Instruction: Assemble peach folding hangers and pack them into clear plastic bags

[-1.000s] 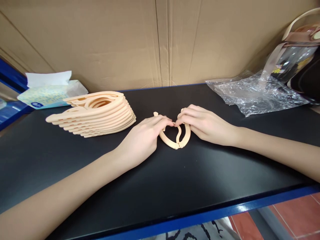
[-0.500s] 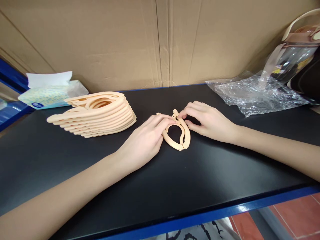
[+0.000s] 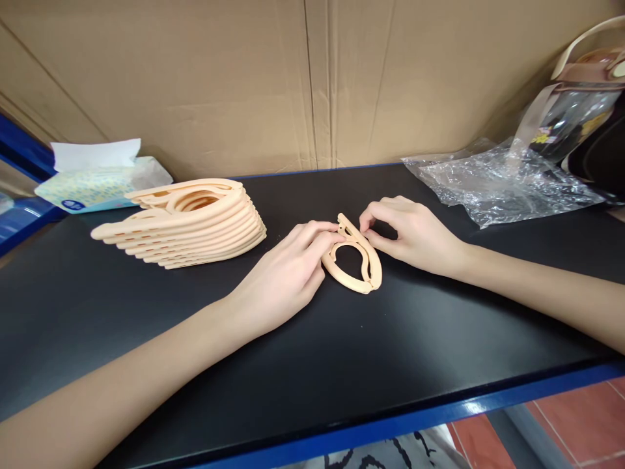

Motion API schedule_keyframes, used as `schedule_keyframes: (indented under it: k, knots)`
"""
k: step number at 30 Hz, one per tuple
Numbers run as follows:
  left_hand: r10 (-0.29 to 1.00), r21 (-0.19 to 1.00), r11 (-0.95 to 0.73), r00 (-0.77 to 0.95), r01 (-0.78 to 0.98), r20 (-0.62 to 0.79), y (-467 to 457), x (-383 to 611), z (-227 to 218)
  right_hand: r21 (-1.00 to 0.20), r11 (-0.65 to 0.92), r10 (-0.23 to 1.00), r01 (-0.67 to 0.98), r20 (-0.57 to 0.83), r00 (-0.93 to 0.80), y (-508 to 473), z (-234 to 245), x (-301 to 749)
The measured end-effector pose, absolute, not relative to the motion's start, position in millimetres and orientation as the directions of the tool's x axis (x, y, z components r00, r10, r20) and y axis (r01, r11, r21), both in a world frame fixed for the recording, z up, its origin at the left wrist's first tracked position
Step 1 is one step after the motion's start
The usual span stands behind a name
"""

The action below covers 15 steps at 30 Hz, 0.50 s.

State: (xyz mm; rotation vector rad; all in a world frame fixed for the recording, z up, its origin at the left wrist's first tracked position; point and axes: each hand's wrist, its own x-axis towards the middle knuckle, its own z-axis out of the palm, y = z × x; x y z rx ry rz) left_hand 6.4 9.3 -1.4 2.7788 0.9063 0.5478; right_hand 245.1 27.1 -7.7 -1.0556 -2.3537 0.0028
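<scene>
A small peach plastic folding hanger [image 3: 360,266] lies folded on the black table [image 3: 312,365], in the middle. My left hand [image 3: 283,273] rests beside it on the left, fingertips curled and pressing its upper left edge. My right hand [image 3: 407,234] pinches the hanger's upper end between thumb and fingers from the right. To the left stands a slanted stack of several folded peach hangers [image 3: 183,221].
A tissue pack [image 3: 92,176] lies at the far left. Crumpled clear plastic [image 3: 493,182] and a bag [image 3: 581,111] sit at the back right. A cardboard wall [image 3: 293,78] closes the back. The blue table edge [image 3: 439,417] runs along the front.
The hanger's two arms have been folded together into one flat loop, which has shifted a little to the right. My right hand has drawn back from the centre to the hanger's upper end.
</scene>
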Motion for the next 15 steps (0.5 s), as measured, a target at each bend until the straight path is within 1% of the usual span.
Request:
schedule_keyframes:
  k: [8,11,15]
  knots:
    - [0.556,0.211,-0.831,0.778,0.515,0.293,10.8,6.7,-3.3,-0.252,0.695,0.698,0.673,0.46,-0.549,26.9,-6.2,244.6]
    - [0.564,0.209,-0.826,0.772,0.524,0.294,10.8,7.8,-3.5,-0.3,0.73,0.681,0.614,0.399,-0.614,26.4,-5.4,245.2]
    - [0.611,0.236,-0.792,0.744,0.564,0.27,9.0,7.5,-3.7,-0.375,0.783,0.615,0.496,0.35,-0.707,25.2,-3.9,245.6]
